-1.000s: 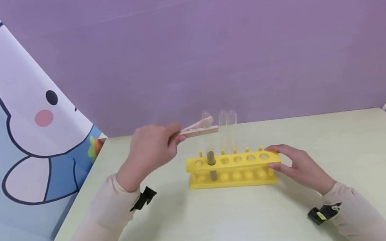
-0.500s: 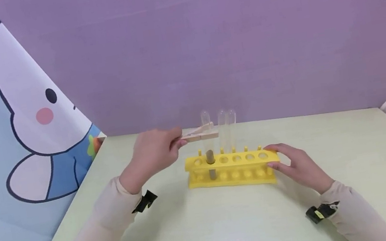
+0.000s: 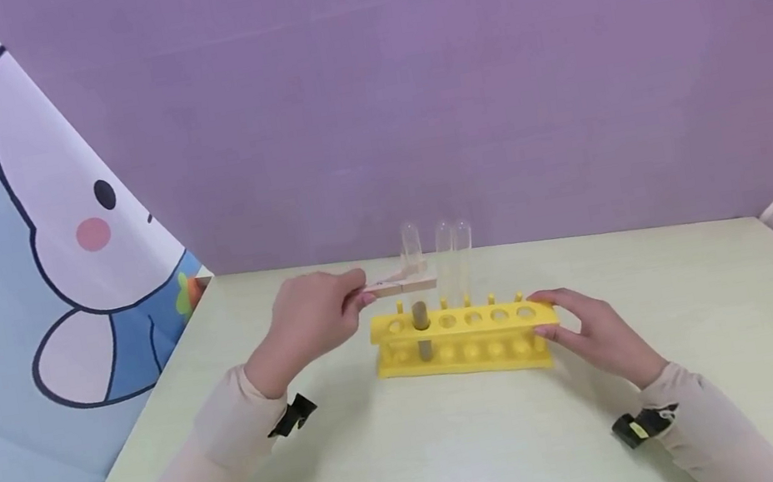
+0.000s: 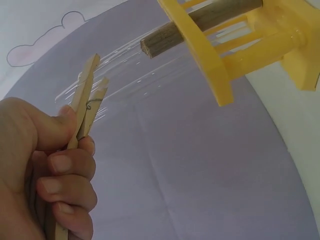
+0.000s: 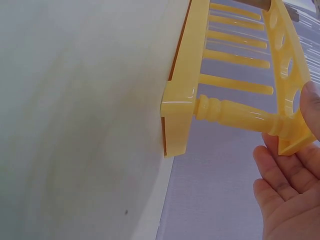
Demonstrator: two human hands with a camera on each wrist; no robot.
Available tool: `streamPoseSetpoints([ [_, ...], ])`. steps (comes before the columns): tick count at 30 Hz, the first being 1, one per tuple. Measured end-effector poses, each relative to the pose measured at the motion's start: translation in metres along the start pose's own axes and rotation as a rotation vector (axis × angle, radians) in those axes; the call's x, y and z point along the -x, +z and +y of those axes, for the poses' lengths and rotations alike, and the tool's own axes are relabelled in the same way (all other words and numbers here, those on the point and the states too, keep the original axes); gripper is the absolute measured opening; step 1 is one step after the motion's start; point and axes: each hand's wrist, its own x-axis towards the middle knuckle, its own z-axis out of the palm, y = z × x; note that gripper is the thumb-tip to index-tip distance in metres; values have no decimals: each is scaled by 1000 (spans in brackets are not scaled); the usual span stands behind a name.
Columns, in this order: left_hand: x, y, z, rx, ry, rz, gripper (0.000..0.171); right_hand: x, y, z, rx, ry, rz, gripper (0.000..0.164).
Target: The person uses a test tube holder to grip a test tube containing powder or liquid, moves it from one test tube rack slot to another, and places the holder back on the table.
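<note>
Left hand [image 3: 311, 320]: fingers curled tight round the handle of a pale wooden spring clamp [image 3: 401, 287].
Clamp: at a clear, round-topped tube [image 3: 410, 237]; contact can't be told.
Yellow plastic six-hole rack [image 3: 476, 328]: on pale desk [image 3: 420, 455], between the hands.
Brown cylindrical stick [image 3: 420, 316]: upright, rack's second hole from left.
Two more clear tubes [image 3: 462, 239]: along rack's rear.
Right hand [image 3: 602, 337]: grips rack's right end.

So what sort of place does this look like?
Possibly a tabletop set up for simple science practice: a yellow test tube rack and clear tubes on a pale table, with a purple backdrop and cartoon-printed sheet around it.
</note>
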Motion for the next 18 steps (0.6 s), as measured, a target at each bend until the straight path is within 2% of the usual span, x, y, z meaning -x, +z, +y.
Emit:
streamPoseSetpoints([
  [7,4,10,0,8,-2,-7,34,-1,1,1,-1,-3,-8,45],
  [18,9,18,0,-8,17,9,35,1,2,1,1,-9,-4,45],
])
